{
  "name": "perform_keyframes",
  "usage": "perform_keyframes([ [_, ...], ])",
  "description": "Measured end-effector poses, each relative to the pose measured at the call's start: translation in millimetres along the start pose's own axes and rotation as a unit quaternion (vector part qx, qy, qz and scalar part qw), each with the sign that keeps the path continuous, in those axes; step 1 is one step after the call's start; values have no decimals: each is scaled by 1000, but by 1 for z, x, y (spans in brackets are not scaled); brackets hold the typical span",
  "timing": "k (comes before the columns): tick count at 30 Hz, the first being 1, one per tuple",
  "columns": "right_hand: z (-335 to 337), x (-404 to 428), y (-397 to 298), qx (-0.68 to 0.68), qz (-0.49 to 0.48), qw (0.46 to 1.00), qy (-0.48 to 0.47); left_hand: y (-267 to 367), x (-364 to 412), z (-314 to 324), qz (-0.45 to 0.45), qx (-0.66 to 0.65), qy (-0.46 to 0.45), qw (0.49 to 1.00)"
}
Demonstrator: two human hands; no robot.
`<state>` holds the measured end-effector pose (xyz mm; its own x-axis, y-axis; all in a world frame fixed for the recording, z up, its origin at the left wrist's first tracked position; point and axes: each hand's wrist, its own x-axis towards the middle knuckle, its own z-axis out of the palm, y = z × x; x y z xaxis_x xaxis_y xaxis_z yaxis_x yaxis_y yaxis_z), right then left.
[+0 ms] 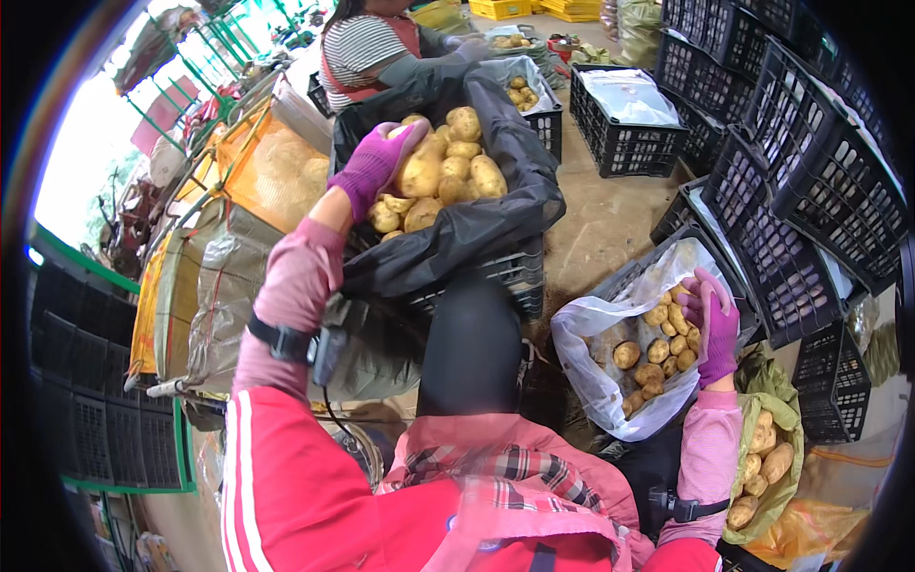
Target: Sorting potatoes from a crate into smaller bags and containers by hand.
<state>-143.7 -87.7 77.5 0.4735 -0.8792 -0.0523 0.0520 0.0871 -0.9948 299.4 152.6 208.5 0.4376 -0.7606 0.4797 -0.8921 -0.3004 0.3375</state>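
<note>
My left hand (pixel 377 163), in a purple knit glove, rests at the left side of a potato heap (pixel 457 161). Its fingers curl beside a large potato (pixel 423 170); whether they grip one I cannot tell. The heap fills a crate lined with black plastic (pixel 457 247). To the right, my right hand (pixel 715 325), gloved alike, hovers with fingers apart at the right side of another crate. Inside that crate's white plastic liner (pixel 585 343) lie several smaller potatoes (pixel 649 375), some partly hidden by the hand.
Black plastic crates (pixel 779 193) are stacked at right, near a green sack of potatoes (pixel 768 465). A lined crate (pixel 629 121) stands farther back. Filled mesh sacks (pixel 268 168) lie at left. Across from me a person in a striped top (pixel 368 53) sits by potatoes.
</note>
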Motion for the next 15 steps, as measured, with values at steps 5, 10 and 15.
perform_keyframes([
  [5,-9,0,11,-31,-12,999,1,-68,-19,-2,-285,125,-315,897],
  [10,-18,3,18,-33,5,999,11,-79,-24,38,-209,249,-488,810],
  [15,29,17,10,33,-25,998,-52,-172,-35,-33,-143,342,-487,791],
])
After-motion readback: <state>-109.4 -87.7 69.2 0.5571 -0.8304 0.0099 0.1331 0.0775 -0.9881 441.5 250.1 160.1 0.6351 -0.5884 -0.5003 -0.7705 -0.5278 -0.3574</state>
